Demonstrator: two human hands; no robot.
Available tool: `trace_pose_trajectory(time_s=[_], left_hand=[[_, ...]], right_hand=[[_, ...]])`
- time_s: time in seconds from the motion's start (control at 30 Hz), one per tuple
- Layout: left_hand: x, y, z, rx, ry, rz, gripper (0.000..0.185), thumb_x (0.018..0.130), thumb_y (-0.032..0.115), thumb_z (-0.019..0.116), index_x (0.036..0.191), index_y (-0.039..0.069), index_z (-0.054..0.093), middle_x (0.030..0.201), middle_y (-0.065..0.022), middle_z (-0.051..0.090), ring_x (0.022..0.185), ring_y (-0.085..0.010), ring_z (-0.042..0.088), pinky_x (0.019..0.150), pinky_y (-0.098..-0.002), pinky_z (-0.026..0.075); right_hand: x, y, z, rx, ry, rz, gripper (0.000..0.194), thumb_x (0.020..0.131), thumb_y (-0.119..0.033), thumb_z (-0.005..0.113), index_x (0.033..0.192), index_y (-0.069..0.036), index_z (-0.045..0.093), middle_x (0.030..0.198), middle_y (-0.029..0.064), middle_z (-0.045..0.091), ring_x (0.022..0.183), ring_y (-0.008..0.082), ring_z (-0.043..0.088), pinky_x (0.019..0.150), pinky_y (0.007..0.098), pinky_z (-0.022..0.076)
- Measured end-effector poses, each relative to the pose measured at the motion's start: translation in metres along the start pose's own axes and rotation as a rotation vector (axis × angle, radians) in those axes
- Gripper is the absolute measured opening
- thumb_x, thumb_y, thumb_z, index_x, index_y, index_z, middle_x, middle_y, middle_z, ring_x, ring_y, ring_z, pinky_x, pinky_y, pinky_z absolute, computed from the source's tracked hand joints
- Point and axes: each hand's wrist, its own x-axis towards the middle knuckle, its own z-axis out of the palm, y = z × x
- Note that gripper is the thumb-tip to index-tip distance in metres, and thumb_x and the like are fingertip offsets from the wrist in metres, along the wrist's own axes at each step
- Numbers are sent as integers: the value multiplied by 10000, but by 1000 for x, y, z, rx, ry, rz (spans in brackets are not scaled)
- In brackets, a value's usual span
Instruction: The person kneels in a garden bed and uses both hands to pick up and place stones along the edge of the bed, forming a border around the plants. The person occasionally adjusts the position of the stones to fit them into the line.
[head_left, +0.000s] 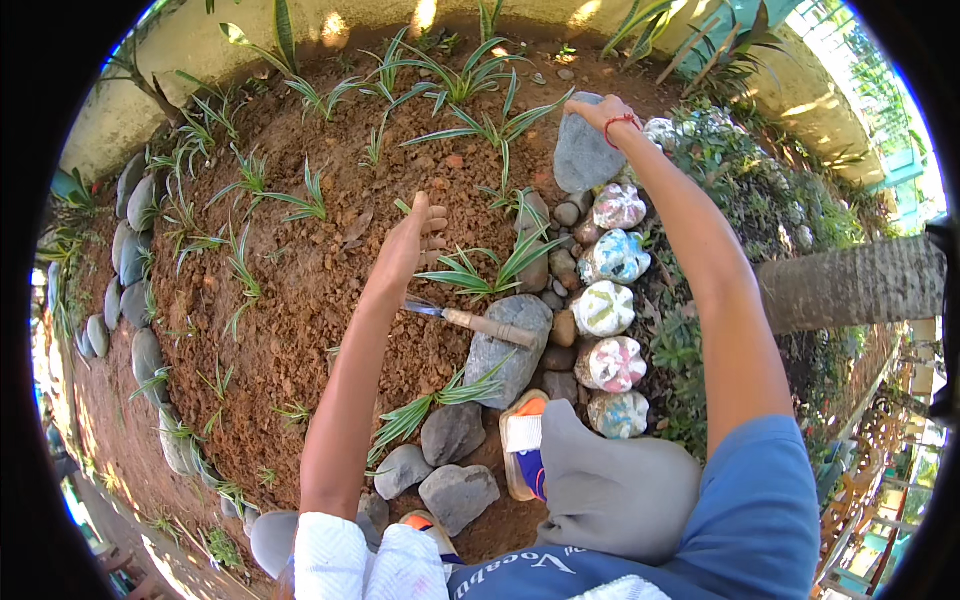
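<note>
My right hand (606, 118), with a red cord bracelet at its wrist, grips the upper end of a large grey stone (586, 159) at the bed's far right edge. My left hand (412, 238) hovers over the loose brown soil (360, 277), its fingers apart and nothing held. A small yellowish leaf piece (403, 205) shows beside its thumb. Close by, a variegated spider plant (487, 274) grows near the stone border. A hand tool with a wooden handle (491, 328) rests on another big grey stone (517, 367), its metal end over the soil.
Painted plastic bottles (604, 307) form a row beside small stones at right. A tree trunk (847, 285) stands beyond the shrubs. Several loose rocks (459, 495) lie by my feet. More spider plants (307, 199) dot the bed. A stone edging (135, 262) curves along the left; a wall (360, 22) runs behind.
</note>
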Motion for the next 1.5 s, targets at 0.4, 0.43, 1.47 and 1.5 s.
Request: trace_pose_trajectory(time_s=[0.4,0.43,1.47,1.5], left_hand=[[21,-11,-4,-82,107,17,707,931,583,241,1272,6,465,1216,-155,517,1069,-241,501,978,-392,379],[23,-12,-3,-81,114,16,706,932,582,240,1271,6,466,1216,-155,517,1069,-242,501,981,-393,378],[74,-47,34,-215,24,-55,684,935,570,264,1268,9,467,1192,-139,518,1035,-212,513,950,-373,407],[74,-47,35,-206,27,-66,682,935,571,262,1269,12,467,1192,-140,517,1030,-210,514,949,-372,409]], right_hand=[[100,23,109,124,-77,-85,1001,585,-661,630,1350,-56,404,1378,165,406,1261,308,401,1015,410,354],[106,28,114,182,-137,-78,1010,590,-657,627,1364,-56,380,1396,163,377,1281,306,371,1034,408,330],[135,45,154,207,-205,-357,849,658,-534,672,1382,-247,336,1370,193,394,1201,357,450,983,436,386],[134,43,154,195,-206,-377,844,662,-533,671,1380,-240,340,1379,180,389,1201,354,452,981,436,388]])
